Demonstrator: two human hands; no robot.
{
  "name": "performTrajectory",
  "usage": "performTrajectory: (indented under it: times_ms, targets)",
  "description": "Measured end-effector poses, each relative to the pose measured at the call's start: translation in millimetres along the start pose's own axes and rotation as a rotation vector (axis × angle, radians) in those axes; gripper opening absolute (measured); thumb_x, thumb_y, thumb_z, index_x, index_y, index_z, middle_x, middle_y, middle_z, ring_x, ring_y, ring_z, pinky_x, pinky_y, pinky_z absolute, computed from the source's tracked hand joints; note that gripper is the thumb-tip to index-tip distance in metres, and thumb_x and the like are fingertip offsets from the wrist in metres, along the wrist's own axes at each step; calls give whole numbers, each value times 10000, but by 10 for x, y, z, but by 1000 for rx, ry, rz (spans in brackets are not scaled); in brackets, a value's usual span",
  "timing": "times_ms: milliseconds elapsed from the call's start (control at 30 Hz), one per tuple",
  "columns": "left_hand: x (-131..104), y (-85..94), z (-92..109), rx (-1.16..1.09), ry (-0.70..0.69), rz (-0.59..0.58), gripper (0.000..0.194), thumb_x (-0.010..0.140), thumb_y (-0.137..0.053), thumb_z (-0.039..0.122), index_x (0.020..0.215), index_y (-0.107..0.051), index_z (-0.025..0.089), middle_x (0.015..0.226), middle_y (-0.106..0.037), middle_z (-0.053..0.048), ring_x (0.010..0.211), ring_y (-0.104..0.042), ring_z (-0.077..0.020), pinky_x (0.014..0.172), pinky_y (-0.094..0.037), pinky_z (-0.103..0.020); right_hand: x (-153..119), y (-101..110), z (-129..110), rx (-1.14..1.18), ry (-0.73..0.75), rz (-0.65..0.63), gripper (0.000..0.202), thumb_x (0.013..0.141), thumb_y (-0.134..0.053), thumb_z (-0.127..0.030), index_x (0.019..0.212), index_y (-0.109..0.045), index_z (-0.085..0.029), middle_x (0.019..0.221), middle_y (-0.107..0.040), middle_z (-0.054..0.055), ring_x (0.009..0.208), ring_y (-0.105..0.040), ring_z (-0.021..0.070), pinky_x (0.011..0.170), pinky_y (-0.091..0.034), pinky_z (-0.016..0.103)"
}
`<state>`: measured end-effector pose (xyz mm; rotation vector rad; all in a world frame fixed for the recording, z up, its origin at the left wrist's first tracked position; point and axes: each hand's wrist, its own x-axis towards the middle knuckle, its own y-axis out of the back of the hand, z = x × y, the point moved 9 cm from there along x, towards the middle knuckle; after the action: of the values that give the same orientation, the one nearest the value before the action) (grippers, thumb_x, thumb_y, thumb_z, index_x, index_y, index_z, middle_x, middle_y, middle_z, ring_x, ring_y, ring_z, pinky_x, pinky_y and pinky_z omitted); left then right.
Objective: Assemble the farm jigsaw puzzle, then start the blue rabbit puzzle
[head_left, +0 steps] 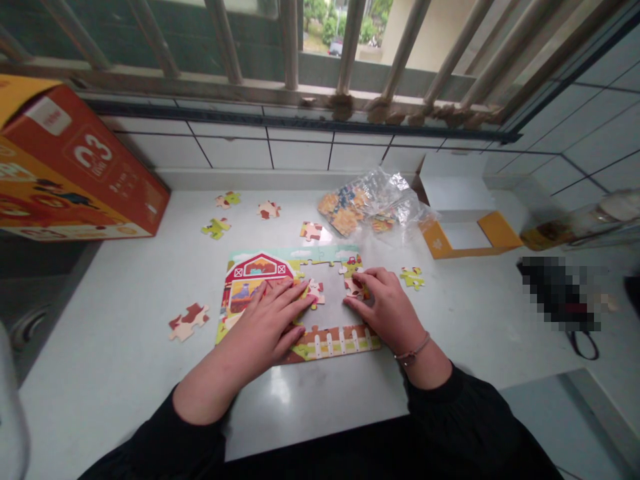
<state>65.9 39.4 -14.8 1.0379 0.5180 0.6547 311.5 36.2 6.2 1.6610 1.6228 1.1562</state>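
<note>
A partly assembled farm jigsaw puzzle (263,267) with a red barn lies flat on the counter, a gap in its middle right. My left hand (273,313) rests across the barn side, fingers stretched out and holding nothing. At the puzzle's right edge, the thumb and fingers of my right hand (387,303) close on a brown-and-cream puzzle piece (354,287). Part of that piece is hidden under the fingers. Loose pieces lie around the puzzle: a brown-patched piece (189,321) to the left, a green piece (413,278) to the right, and several behind.
A clear plastic bag (375,203) of more pieces sits behind the puzzle. Beside it stands an open yellow-and-white box (467,240). A large orange box (85,160) is at the left, a bottle (570,227) at the far right. The tiled wall (300,150) bounds the counter behind.
</note>
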Motion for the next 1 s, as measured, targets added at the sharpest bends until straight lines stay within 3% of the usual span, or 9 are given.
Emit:
performTrajectory:
  times_ms: [367,467,567,700,867,1000]
  targets:
    - [10,10,4,-8,15,-9,646,1102,-630,306,1733,-512,379,1840,-442,-60,1700,-411,-380,1390,-222,-768,3,56,23,18,-7,45,176,1063,-741,-355,1188,-778,-236,1191,-718,143,1116,-686,332,1018,-598,548]
    - [7,9,1,-14,16,-9,638,1104,-624,306,1729,-517,375,1841,-442,-63,1702,-410,-373,1395,-216,-761,-41,264,204,-77,-82,168,235,1091,-675,-396,1210,-770,-217,1180,-723,161,1111,-678,346,1022,-570,553]
    - [5,18,2,-20,24,-3,622,1094,-632,301,1709,-541,341,1836,-450,-74,1701,-411,-368,1404,-202,-749,-187,526,521,-298,-273,289,347,1062,-683,-429,1264,-749,-154,1211,-724,228,1149,-659,406,1025,-536,590]
    - [3,35,14,-32,29,1,582,1088,-630,295,1667,-574,286,1820,-474,-100,1700,-414,-359,1410,-200,-738,-355,613,843,-395,-421,217,428,1029,-679,-436,1331,-709,-135,1184,-759,239,1085,-696,406,983,-548,562]
    - [0,48,16,-40,23,10,544,1094,-614,286,1636,-588,261,1814,-480,-119,1699,-419,-349,1408,-211,-733,-385,628,993,-303,-436,176,425,980,-671,-424,1312,-689,-158,1162,-802,200,1027,-747,373,936,-584,522]
    - [0,53,16,-44,17,18,560,1080,-639,295,1637,-583,281,1828,-458,-112,1694,-427,-348,1410,-209,-730,-335,688,905,-204,-352,229,461,929,-726,-432,1309,-684,-175,1174,-809,178,1017,-761,354,963,-613,534]
